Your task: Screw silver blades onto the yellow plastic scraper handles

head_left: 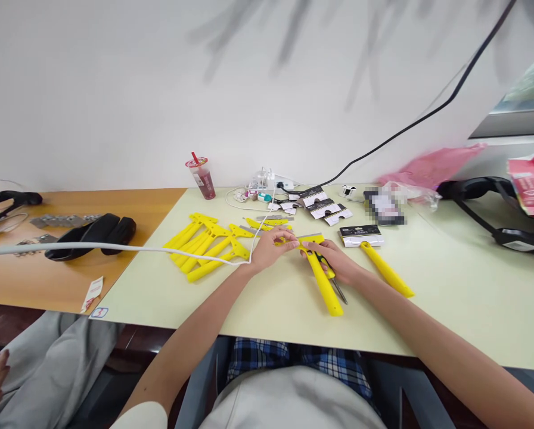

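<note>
A yellow scraper point(324, 286) with a wide T-shaped head lies in my right hand point(336, 260), its handle slanting toward me. The same hand also keeps a screwdriver point(338, 290) with a yellow and black handle against the palm, shaft pointing down. My left hand point(271, 246) is closed, thumb and fingertips pinched at the left end of the scraper's head; anything small between them is hidden. Left of it lies a pile of yellow scraper handles point(211, 241). Behind my hands are loose yellow head pieces point(269, 223) and a metal blade point(276, 218).
A packaged yellow scraper point(387, 268) lies at right, near black-and-white cards point(323, 207). A drink cup point(202, 177) and a power strip point(280, 182) stand by the wall. A white cable point(115, 246) crosses in front at left. Beside me sits another person point(47, 369).
</note>
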Tool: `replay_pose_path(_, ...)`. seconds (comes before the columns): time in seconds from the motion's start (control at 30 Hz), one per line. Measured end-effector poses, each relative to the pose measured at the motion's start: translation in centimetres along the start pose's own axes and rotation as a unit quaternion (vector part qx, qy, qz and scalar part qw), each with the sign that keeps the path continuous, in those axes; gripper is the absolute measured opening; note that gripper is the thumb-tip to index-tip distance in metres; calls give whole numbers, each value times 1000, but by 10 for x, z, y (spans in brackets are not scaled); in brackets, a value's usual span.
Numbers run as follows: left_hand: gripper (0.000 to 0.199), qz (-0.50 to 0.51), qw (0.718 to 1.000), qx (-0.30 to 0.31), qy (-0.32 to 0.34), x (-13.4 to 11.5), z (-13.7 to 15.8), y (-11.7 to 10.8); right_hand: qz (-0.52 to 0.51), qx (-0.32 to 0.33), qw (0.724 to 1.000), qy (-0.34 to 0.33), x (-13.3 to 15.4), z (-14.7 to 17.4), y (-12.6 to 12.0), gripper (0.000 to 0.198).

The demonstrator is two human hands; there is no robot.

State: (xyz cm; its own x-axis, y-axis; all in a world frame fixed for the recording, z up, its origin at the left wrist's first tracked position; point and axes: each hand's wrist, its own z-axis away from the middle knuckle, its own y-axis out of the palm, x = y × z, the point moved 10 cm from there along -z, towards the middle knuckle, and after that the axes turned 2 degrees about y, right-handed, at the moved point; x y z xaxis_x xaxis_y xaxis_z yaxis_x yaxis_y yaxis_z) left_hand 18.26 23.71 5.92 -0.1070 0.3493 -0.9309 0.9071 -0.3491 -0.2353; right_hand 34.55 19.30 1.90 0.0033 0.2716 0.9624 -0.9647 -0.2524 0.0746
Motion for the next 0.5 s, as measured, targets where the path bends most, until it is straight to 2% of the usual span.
replay_pose_path(0.13, 41, 41, 999, -6, -19, 2, 1, 3, 8, 1, 1000, 16, -4, 0, 0, 52)
replay_pose_path(0.3, 54, 117, 989, -33, -80, 19, 3, 3, 15, 0, 1000, 25, -9, -2, -2, 59)
replay_pose_path(0.5, 56, 119, 988, -39, -89, 25, 3, 4, 13, -9, 1000, 21, -3, 2, 1, 57)
